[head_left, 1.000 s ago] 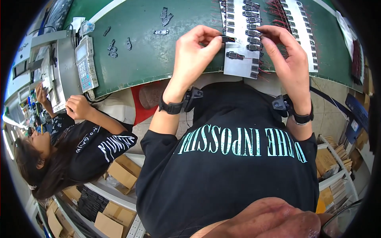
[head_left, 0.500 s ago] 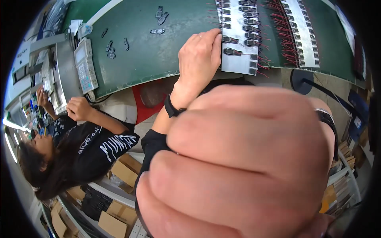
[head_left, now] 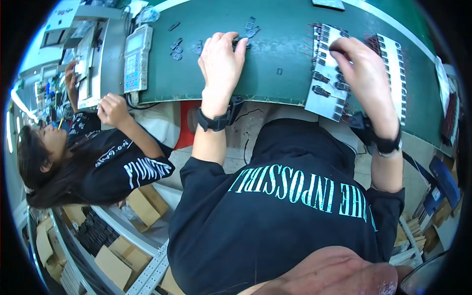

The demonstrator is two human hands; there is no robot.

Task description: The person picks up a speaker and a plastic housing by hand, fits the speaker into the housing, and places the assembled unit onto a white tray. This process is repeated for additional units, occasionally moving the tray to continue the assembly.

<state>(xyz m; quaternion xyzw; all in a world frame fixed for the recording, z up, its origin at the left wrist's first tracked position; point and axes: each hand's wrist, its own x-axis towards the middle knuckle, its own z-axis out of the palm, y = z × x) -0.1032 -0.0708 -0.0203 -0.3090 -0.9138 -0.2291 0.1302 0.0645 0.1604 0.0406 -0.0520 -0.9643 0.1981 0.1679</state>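
My left hand [head_left: 220,61] is over the green table, thumb and forefinger closed around a small black part [head_left: 242,44] that is mostly hidden by them. Just beyond its fingertips lie loose black frame-like parts [head_left: 252,30]. Over on the right, my right hand [head_left: 363,66] is bent above a white strip [head_left: 322,101]; its thumb and fingers come together, and what they may hold is hidden. Rows of small black parts with red wires [head_left: 322,91] sit on this strip, partly covered by the hand.
A second white strip with black parts [head_left: 396,64] lies farther right. A small dark rectangle [head_left: 279,71] rests on the green table [head_left: 275,88]. At left stand a keypad device [head_left: 136,59] and a seated co-worker [head_left: 113,167]. Cardboard boxes [head_left: 147,204] are below.
My right hand has moved from close in front of the camera to the white strip. My left hand has left that strip's edge for the loose black parts. The view has shifted.
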